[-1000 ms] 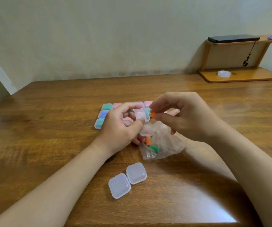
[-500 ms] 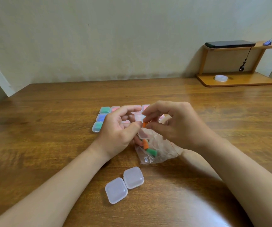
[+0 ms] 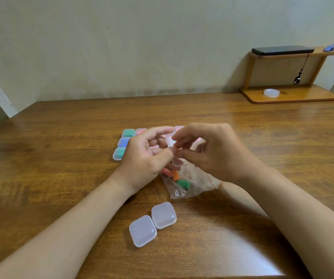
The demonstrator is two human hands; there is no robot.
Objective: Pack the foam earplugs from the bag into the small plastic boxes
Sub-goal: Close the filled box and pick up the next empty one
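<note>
My left hand [image 3: 146,158] holds a small clear plastic box [image 3: 170,140] above the table, its open lid [image 3: 177,162] hanging below. My right hand [image 3: 212,152] pinches an orange earplug [image 3: 175,147] at the box's opening; my fingertips hide most of the earplug. Under both hands lies the clear bag [image 3: 194,186] with an orange earplug [image 3: 175,175], a green earplug [image 3: 183,183] and a pink earplug [image 3: 166,171] inside. Two empty closed boxes [image 3: 143,230] [image 3: 163,215] sit near me.
Filled boxes stand in rows behind my hands: green [image 3: 128,132], blue [image 3: 124,141], teal [image 3: 119,153], pink [image 3: 141,131]. A wooden shelf [image 3: 290,97] at the back right carries a black phone [image 3: 282,50] and a tape roll [image 3: 271,92].
My right hand has carried the orange earplug left to the box in my left hand. The two hands now touch, and the earplug is nearly out of sight.
</note>
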